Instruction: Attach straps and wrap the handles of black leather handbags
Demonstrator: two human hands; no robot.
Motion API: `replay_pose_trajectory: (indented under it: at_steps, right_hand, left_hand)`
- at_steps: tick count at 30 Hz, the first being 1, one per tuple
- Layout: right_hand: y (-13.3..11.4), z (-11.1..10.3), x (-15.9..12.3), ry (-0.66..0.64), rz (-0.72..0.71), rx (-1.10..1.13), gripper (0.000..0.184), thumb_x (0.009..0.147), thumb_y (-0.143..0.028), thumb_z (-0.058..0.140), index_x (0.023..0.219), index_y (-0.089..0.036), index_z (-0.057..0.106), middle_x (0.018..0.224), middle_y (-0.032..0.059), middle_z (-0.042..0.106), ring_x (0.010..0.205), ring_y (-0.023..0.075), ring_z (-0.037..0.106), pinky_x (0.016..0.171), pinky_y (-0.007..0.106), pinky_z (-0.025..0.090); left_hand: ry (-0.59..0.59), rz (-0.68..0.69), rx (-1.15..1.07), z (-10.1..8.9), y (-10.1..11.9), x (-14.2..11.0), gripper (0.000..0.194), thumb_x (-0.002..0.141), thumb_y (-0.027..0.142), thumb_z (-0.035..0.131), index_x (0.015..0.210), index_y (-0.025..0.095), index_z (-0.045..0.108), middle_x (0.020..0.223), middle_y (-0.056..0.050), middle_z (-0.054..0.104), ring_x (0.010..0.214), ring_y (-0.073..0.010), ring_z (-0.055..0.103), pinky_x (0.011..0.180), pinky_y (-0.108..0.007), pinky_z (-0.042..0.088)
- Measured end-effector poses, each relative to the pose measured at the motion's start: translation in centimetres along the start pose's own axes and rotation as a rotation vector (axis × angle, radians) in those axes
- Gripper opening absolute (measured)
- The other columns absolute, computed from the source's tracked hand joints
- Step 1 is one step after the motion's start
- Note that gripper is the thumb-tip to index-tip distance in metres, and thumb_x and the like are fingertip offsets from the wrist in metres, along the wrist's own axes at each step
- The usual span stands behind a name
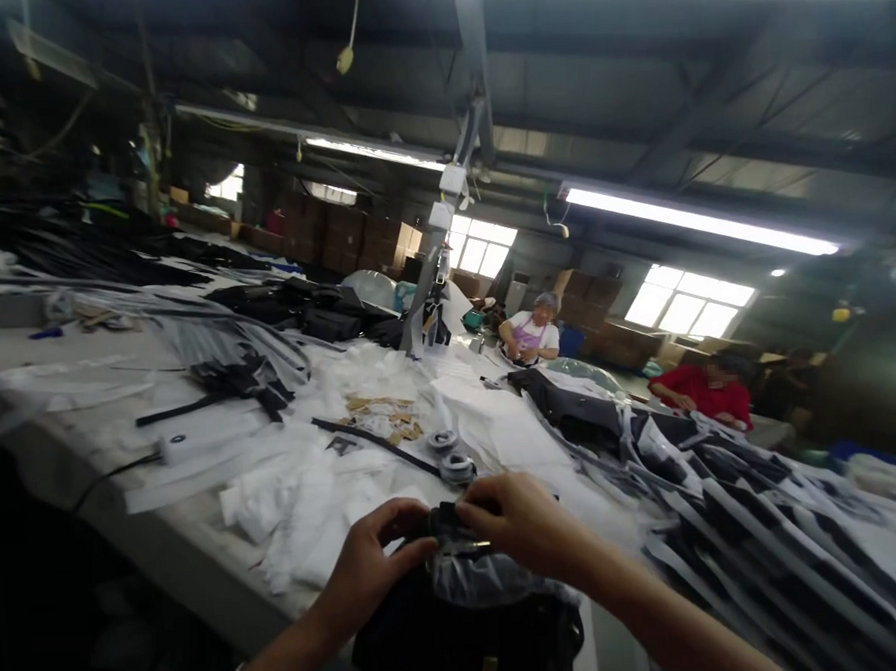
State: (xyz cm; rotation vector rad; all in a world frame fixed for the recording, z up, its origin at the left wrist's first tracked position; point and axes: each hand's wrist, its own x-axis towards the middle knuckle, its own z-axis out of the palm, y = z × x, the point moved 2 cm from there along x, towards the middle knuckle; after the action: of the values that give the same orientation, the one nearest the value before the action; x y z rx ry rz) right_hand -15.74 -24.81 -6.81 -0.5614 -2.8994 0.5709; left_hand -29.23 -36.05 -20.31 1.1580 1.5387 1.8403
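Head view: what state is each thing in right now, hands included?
Black bag: dark and partly covered; cannot tell whether open or closed.
Clear plastic: crumpled, over the bag's upper part.
Left hand: fingers bent, at the bag's top; exact grip unclear.
Right hand: fingers bent, also at the bag's top; exact grip unclear.
Black strip: laid out lengthwise.
White material: crumpled, loosely heaped.
Ceiling lights: lit.

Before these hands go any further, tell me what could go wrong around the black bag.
The clear plastic bunched at the top of the black bag, close by the left hand and right hand, could catch or tear. Loose white material lies beside the left hand and might get swept aside. The black strap beyond the hands could perhaps snag.
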Motion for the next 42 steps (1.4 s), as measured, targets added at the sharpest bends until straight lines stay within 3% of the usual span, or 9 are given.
replay_pose_trajectory:
  at_steps: [7,14,19,22,25,29,32,35,42]
  right_hand:
    - [0.6,2.2,0.9,-0.065,0.160,-0.029,0.027,0.079,-0.033,0.055,0.057,-0.018,0.060,0.047,-0.0052,0.044,0.047,0.0084,0.039,0.045,0.024,0.021]
    - [0.3,3.2,2.4,-0.344,0.235,0.155,0.026,0.078,-0.036,0.056,0.059,-0.018,0.060,0.050,-0.0053,0.047,0.049,0.0091,0.041,0.044,0.022,0.027]
    - [-1.0,3.1,2.3,-0.213,0.119,-0.078,0.026,0.083,-0.036,0.055,0.066,-0.019,0.065,0.054,-0.0039,0.052,0.054,0.0105,0.045,0.050,0.024,0.026]
    - [-1.4,1.7,1.5,-0.135,0.075,-0.186,0.021,0.085,-0.040,0.057,0.084,-0.022,0.068,0.069,-0.0011,0.064,0.064,0.0136,0.053,0.056,0.025,0.028]
    - [-1.5,0.7,1.1,-0.086,0.056,-0.157,0.019,0.087,-0.030,0.056,0.104,-0.025,0.062,0.074,-0.0012,0.067,0.070,0.0151,0.057,0.062,0.025,0.033]
    - [-2.2,1.7,1.2,-0.138,-0.056,-0.109,0.031,0.087,-0.022,0.057,0.117,-0.027,0.056,0.075,-0.0024,0.069,0.070,0.0158,0.061,0.064,0.025,0.037]
    - [-2.5,2.8,1.1,-0.081,-0.119,-0.246,0.044,0.085,-0.036,0.065,0.127,-0.027,0.054,0.086,0.0028,0.073,0.081,0.0223,0.065,0.074,0.031,0.042]
    - [-2.7,3.7,0.9,-0.001,-0.219,-0.365,0.052,0.075,-0.053,0.073,0.117,-0.026,0.063,0.104,0.0083,0.072,0.100,0.0290,0.063,0.095,0.043,0.037]
    - [-2.5,4.5,1.6,-0.018,-0.275,-0.399,0.030,0.075,-0.037,0.078,0.101,-0.025,0.069,0.092,0.0025,0.075,0.094,0.0229,0.067,0.110,0.047,0.023]
  left_hand:
    - [-0.031,-0.047,-0.059,-0.2,-0.5,0.0,0.031,0.071,0.029,0.081,0.098,0.019,0.071,0.101,-0.005,0.076,0.097,-0.0233,0.070,0.092,-0.032,0.054]
    - [-0.077,0.014,-0.052,-0.4,-0.3,-0.4,0.025,0.069,0.028,0.083,0.093,0.022,0.075,0.096,-0.002,0.077,0.094,-0.0220,0.070,0.086,-0.028,0.054]
    - [-0.023,0.039,-0.046,-0.8,-0.4,-0.4,0.024,0.073,0.028,0.080,0.095,0.023,0.074,0.095,-0.001,0.077,0.093,-0.0208,0.070,0.086,-0.027,0.054]
    - [-0.003,0.042,-0.017,-1.2,-0.4,-0.4,0.026,0.073,0.029,0.080,0.097,0.023,0.073,0.095,-0.001,0.076,0.091,-0.0200,0.070,0.084,-0.027,0.055]
    - [-0.008,0.034,-0.023,-1.1,-0.2,-0.4,0.026,0.073,0.028,0.079,0.098,0.023,0.072,0.096,0.000,0.076,0.092,-0.0197,0.070,0.086,-0.027,0.054]
    - [-0.060,0.051,-0.017,-0.4,0.1,-0.7,0.027,0.072,0.028,0.080,0.098,0.024,0.073,0.098,0.000,0.076,0.095,-0.0221,0.069,0.088,-0.029,0.054]
    - [-0.024,0.086,0.036,-1.0,0.1,-0.9,0.026,0.074,0.029,0.077,0.100,0.026,0.074,0.103,-0.002,0.075,0.100,-0.0244,0.068,0.093,-0.034,0.052]
    - [0.030,0.117,0.090,-2.2,0.1,-0.9,0.024,0.074,0.030,0.075,0.097,0.026,0.076,0.111,-0.005,0.072,0.110,-0.0273,0.063,0.097,-0.037,0.050]
    - [-0.022,-0.202,-0.093,-4.4,-1.0,-1.1,0.047,0.065,0.042,0.080,0.106,0.019,0.073,0.081,-0.003,0.072,0.071,-0.0184,0.066,0.063,-0.027,0.054]
